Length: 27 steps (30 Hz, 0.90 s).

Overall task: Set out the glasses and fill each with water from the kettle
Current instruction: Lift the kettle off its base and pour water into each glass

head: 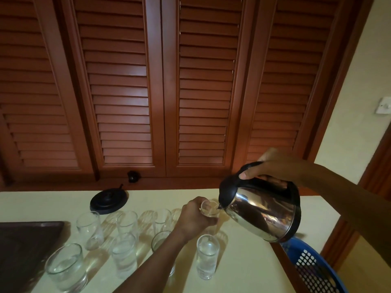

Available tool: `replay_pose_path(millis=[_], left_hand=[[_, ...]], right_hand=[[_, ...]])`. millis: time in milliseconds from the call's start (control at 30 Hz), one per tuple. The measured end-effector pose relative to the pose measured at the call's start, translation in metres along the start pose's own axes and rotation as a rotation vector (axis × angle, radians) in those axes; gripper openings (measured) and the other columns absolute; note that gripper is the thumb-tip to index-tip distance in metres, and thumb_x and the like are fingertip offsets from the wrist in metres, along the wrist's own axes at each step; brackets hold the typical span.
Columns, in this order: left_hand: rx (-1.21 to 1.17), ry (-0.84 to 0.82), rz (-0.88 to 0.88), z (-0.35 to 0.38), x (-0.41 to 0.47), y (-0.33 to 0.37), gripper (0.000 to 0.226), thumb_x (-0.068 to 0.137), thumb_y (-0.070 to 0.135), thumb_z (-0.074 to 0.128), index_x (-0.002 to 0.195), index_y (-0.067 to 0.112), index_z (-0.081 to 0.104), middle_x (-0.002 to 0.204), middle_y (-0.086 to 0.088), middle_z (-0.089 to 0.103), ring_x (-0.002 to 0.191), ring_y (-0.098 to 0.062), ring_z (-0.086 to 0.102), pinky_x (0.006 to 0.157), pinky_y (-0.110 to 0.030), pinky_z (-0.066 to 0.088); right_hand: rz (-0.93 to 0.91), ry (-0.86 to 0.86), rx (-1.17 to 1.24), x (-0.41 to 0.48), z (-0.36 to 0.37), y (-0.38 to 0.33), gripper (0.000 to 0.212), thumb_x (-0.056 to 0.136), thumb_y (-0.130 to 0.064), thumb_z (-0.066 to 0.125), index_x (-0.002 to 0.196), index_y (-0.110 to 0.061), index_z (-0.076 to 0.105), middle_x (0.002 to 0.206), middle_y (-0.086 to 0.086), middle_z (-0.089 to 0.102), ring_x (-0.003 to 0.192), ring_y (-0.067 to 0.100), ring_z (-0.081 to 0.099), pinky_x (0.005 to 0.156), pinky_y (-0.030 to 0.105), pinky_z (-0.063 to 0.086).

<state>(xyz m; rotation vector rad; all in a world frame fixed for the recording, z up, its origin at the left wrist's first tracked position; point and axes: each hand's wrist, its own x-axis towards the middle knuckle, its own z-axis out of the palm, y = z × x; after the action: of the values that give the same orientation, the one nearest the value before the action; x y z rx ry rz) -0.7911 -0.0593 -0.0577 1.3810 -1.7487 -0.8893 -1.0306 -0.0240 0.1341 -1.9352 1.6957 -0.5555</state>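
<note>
Several clear glasses stand in two rows on the pale table [243,271]. My left hand [195,216] grips the back-right glass [209,208], which stands on the table. My right hand [273,166] holds the steel kettle [262,212] by its black handle. The kettle is tilted, its spout right at that glass's rim. The front-right glass [207,255] holds water, and so do the front-row glass left of my arm [123,253] and the wide glass [65,267]. My forearm partly hides another front-row glass [159,240].
The kettle's black base [109,200] sits at the back of the table, its plug [133,176] on the sill behind. A dark tray [23,246] lies at the left. A blue perforated basket [313,269] stands beyond the table's right edge. Brown louvred shutters fill the background.
</note>
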Motion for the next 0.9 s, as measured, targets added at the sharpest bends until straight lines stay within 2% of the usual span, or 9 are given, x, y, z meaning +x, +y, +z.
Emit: replay_pose_path(millis=[167,233,333,467,533,600,700,800,900], left_hand=[[0.011,-0.006,-0.001,0.0,0.0,0.001,0.049,0.064,0.028,0.095,0.106,0.026,0.068,0.103,0.008,0.075,0.098,-0.012,0.069,0.08,-0.019,0.05],[0.013,-0.006,-0.005,0.0,0.0,0.001,0.049,0.064,0.028,0.095,0.105,0.027,0.068,0.104,0.008,0.075,0.098,-0.011,0.068,0.081,-0.019,0.05],[0.017,-0.006,-0.009,0.001,0.0,0.0,0.051,0.064,0.028,0.095,0.107,0.026,0.068,0.104,0.008,0.075,0.098,-0.011,0.069,0.08,-0.018,0.051],[-0.005,-0.005,-0.018,0.001,0.0,0.0,0.053,0.063,0.027,0.096,0.108,0.026,0.067,0.103,0.009,0.075,0.097,-0.011,0.069,0.075,-0.012,0.049],[-0.005,-0.006,-0.022,0.002,0.0,0.0,0.054,0.063,0.028,0.096,0.109,0.024,0.068,0.103,0.009,0.075,0.098,-0.011,0.07,0.077,-0.015,0.05],[-0.003,-0.004,-0.022,0.002,0.0,0.0,0.054,0.063,0.028,0.096,0.109,0.024,0.068,0.103,0.009,0.075,0.097,-0.011,0.069,0.075,-0.013,0.049],[-0.005,0.002,-0.018,0.002,0.0,-0.001,0.054,0.063,0.028,0.096,0.109,0.024,0.068,0.103,0.009,0.074,0.097,-0.011,0.069,0.077,-0.016,0.049],[-0.002,0.003,-0.023,0.002,0.0,0.0,0.056,0.063,0.028,0.096,0.111,0.023,0.069,0.105,0.008,0.075,0.099,-0.013,0.069,0.082,-0.021,0.052],[-0.002,0.004,-0.025,0.002,0.0,0.0,0.057,0.062,0.028,0.096,0.112,0.022,0.069,0.105,0.007,0.075,0.1,-0.014,0.069,0.086,-0.025,0.054]], right_hand=[[0.021,-0.021,-0.007,0.003,0.002,0.001,0.123,0.022,-0.098,0.086,0.088,0.006,0.078,0.092,0.033,0.079,0.073,0.044,0.07,0.077,0.043,0.054],[0.021,-0.011,-0.021,0.004,0.004,0.001,0.109,0.036,-0.088,0.092,0.091,0.005,0.079,0.093,0.031,0.081,0.086,0.058,0.075,0.078,0.042,0.055],[0.015,0.006,-0.02,0.006,0.004,0.003,0.096,0.044,-0.078,0.087,0.093,0.004,0.08,0.093,0.027,0.083,0.1,0.058,0.077,0.08,0.042,0.057],[0.03,0.004,-0.034,0.006,0.003,0.001,0.1,0.033,-0.086,0.093,0.086,-0.002,0.081,0.089,0.025,0.083,0.086,0.052,0.079,0.079,0.041,0.057],[0.027,0.002,-0.022,0.006,0.001,0.001,0.117,0.018,-0.098,0.086,0.084,-0.002,0.08,0.088,0.026,0.082,0.075,0.04,0.076,0.078,0.041,0.057],[0.03,-0.005,-0.012,0.007,0.0,0.003,0.128,0.013,-0.104,0.08,0.087,0.0,0.081,0.088,0.027,0.082,0.074,0.04,0.075,0.078,0.042,0.057],[0.019,0.012,-0.032,0.006,0.001,0.003,0.116,0.024,-0.095,0.087,0.089,0.001,0.081,0.09,0.028,0.082,0.08,0.05,0.077,0.078,0.042,0.057],[0.035,0.011,-0.028,0.0,0.003,-0.001,0.101,0.042,-0.08,0.094,0.093,0.006,0.08,0.091,0.031,0.08,0.074,0.038,0.071,0.076,0.041,0.055],[0.04,0.018,-0.02,-0.003,0.003,0.0,0.072,0.069,-0.061,0.09,0.093,0.006,0.079,0.09,0.03,0.08,0.073,0.034,0.069,0.071,0.037,0.053]])
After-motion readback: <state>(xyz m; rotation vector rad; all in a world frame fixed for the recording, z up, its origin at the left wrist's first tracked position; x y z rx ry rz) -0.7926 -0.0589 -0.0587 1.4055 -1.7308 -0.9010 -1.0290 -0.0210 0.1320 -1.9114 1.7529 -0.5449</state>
